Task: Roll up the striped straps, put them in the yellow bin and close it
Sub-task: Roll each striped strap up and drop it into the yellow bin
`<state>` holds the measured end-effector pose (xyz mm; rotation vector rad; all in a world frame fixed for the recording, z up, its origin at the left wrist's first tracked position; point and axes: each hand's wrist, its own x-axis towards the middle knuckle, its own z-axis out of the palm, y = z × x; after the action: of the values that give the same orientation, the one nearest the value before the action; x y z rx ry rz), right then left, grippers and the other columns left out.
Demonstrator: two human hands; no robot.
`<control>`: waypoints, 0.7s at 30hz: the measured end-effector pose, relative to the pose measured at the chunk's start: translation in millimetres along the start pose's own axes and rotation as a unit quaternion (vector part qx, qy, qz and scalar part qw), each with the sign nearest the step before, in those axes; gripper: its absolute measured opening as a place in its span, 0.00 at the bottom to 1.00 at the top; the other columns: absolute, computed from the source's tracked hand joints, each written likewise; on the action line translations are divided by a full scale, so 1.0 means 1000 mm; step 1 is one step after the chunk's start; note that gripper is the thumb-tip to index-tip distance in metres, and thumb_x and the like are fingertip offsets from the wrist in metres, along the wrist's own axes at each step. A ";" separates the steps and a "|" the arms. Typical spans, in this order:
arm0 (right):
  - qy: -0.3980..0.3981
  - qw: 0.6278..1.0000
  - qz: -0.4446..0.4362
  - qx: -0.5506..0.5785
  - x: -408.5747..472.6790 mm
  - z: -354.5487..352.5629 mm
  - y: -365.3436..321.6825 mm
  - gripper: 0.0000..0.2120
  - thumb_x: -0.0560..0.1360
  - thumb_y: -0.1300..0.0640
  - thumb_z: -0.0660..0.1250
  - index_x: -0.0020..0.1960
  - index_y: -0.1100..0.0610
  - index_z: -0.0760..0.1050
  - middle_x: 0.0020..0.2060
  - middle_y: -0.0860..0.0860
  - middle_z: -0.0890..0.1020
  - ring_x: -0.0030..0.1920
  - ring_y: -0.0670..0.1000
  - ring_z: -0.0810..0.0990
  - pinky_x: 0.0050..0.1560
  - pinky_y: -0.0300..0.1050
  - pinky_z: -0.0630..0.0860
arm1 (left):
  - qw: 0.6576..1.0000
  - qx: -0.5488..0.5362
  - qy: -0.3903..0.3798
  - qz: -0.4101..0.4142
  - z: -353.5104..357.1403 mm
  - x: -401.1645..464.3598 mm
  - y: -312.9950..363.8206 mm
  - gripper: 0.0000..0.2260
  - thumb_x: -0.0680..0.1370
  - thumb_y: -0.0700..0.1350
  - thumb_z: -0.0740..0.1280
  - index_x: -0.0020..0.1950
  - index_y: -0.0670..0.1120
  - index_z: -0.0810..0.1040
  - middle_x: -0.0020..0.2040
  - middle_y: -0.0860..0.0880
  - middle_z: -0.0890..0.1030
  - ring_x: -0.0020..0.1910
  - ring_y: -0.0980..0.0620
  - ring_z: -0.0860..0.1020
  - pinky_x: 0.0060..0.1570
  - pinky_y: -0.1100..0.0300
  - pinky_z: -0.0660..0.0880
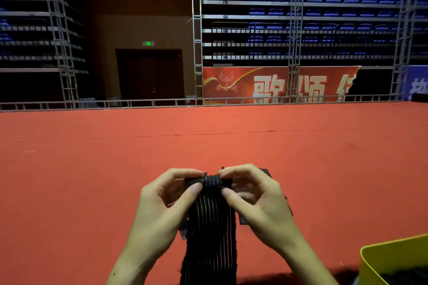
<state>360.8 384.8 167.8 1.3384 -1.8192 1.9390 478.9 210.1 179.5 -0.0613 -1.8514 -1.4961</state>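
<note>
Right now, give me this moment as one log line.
step: rolling | left hand: pinching roll | right hand: pinching roll | striped strap: mostly unrolled | yellow bin: open

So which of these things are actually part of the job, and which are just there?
Part of the job:
striped strap, being rolled
left hand
right hand
yellow bin

Just there:
red carpet
red banner
blue seats
</note>
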 end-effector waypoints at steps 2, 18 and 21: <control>-0.016 0.999 0.046 0.011 -0.008 -0.002 -0.005 0.15 0.79 0.59 0.77 0.62 0.45 0.81 0.55 0.50 0.87 0.52 0.55 0.87 0.45 0.47 0.81 | 1.000 0.009 -0.007 0.007 0.000 -0.008 0.000 0.09 0.79 0.42 0.74 0.55 0.55 0.86 0.53 0.48 0.89 0.51 0.41 0.87 0.41 0.41 0.82; 0.013 0.996 0.036 0.081 -0.064 0.018 -0.041 0.15 0.81 0.73 0.68 0.55 0.54 0.83 0.46 0.61 0.87 0.46 0.65 0.85 0.51 0.66 0.81 | 0.998 -0.021 0.035 -0.039 0.006 -0.073 0.025 0.09 0.80 0.53 0.72 0.53 0.51 0.88 0.44 0.43 0.89 0.44 0.46 0.87 0.49 0.43 0.81; 0.017 0.996 0.046 0.073 -0.073 0.019 -0.043 0.17 0.79 0.74 0.67 0.55 0.54 0.84 0.48 0.58 0.88 0.52 0.64 0.86 0.58 0.67 0.81 | 0.998 -0.031 0.037 -0.030 0.008 -0.083 0.026 0.08 0.80 0.51 0.72 0.54 0.50 0.88 0.45 0.42 0.89 0.45 0.44 0.87 0.46 0.43 0.81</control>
<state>441.1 411.1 146.0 1.2737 -1.7836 2.1657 547.1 258.6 153.6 0.0212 -1.7618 -1.5760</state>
